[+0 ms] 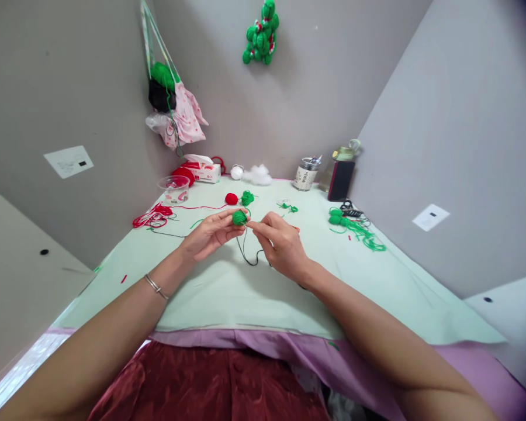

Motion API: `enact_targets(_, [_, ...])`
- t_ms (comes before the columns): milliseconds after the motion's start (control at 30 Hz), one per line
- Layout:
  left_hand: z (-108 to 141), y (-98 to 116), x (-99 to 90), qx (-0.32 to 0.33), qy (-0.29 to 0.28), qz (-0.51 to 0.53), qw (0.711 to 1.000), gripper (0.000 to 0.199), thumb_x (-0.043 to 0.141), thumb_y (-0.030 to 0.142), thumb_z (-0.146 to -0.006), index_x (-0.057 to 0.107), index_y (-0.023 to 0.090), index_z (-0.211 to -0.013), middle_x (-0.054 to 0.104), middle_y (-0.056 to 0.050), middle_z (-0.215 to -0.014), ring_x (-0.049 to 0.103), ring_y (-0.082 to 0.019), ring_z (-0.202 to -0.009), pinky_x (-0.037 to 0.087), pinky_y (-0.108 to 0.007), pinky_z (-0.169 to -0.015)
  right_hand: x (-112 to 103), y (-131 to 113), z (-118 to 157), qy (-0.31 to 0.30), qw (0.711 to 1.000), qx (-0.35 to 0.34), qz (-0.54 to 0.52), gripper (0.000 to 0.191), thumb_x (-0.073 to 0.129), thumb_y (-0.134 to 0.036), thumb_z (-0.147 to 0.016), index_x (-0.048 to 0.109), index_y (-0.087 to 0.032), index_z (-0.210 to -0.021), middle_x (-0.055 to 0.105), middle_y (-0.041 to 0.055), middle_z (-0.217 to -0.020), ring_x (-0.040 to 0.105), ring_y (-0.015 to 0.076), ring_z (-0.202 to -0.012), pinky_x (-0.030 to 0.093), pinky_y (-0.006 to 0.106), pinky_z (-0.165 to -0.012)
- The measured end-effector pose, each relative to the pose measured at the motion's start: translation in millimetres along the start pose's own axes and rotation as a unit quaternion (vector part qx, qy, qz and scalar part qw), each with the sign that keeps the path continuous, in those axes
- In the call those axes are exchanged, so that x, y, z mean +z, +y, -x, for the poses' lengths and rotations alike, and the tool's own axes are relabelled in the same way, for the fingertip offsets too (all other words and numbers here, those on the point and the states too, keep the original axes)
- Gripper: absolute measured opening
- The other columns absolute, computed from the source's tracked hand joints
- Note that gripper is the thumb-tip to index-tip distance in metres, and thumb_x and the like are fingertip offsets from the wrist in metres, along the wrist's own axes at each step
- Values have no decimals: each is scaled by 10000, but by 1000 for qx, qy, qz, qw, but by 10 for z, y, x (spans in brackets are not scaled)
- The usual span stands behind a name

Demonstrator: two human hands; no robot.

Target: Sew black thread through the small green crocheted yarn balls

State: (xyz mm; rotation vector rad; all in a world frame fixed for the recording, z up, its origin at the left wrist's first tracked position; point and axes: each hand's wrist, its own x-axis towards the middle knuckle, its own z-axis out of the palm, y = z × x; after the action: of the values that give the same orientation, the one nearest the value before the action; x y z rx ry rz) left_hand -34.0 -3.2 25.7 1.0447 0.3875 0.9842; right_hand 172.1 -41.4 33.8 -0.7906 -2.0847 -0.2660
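My left hand is closed around a small green knitted yarn ball, its fingertips and thumb holding the ball up above the table. Against the ball's right side, my right hand is pinched closed at a thin, light-coloured tip too small to name. An orange bit shows just behind the right knuckles; whether it belongs to a held tool I cannot tell. From below the ball a dark yarn strand loops down and passes under the right hand. Another dark strand runs left from the left hand.
Behind the hands lie a red ball and a green yarn bundle. Loose red yarn and a clear plastic bowl sit left. Green balls with tails, scissors, a phone and a pen holder stand right.
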Motion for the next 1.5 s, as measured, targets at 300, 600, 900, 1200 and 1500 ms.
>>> enact_targets(300, [-7, -14, 14, -6, 26, 6, 1000, 239, 699, 234, -892, 751, 125, -1099, 753, -96, -1085, 712, -126, -888, 558, -223, -911, -5, 9, 5, -13, 1000, 11, -10, 307, 436, -141, -1017, 696, -205, -1168, 479, 29, -748, 475, 149, -687, 362, 273, -583])
enact_targets(600, [-9, -35, 1, -14, 35, 6, 999, 262, 740, 269, -864, 749, 123, -1081, 758, -87, -1039, 719, -133, -881, 560, -228, -899, 13, 36, 1, -38, 988, 101, -112, 245, 514, -129, -973, 711, -214, -1090, 488, 6, -758, 486, 127, -661, 380, 263, -615])
enact_targets(900, [-16, -56, 17, -8, 40, -10, 999, 282, 771, 296, -835, 744, 133, -1064, 755, -63, -970, 717, -128, -819, 563, -240, -865, 65, 43, 0, -38, 974, 142, -170, 178, 564, -119, -937, 705, -206, -1003, 531, 7, -774, 486, 127, -666, 379, 256, -627])
enact_targets(1200, [-1, -43, 14, 12, 29, -28, 999, 313, 755, 276, -841, 737, 173, -1136, 739, -62, -1071, 700, -145, -888, 516, -307, -966, 48, 53, 10, -36, 982, 116, -146, 202, 552, -119, -951, 711, -212, -1032, 502, 4, -762, 506, 135, -695, 401, 258, -652])
enact_targets(1500, [22, 2, 0, 38, 34, -48, 998, 315, 749, 275, -843, 744, 203, -1149, 718, -64, -1143, 670, -159, -964, 486, -322, -995, -13, 74, -6, -68, 986, 87, -126, 329, 511, -105, -962, 725, -253, -1163, 499, 13, -785, 515, 137, -698, 403, 258, -630])
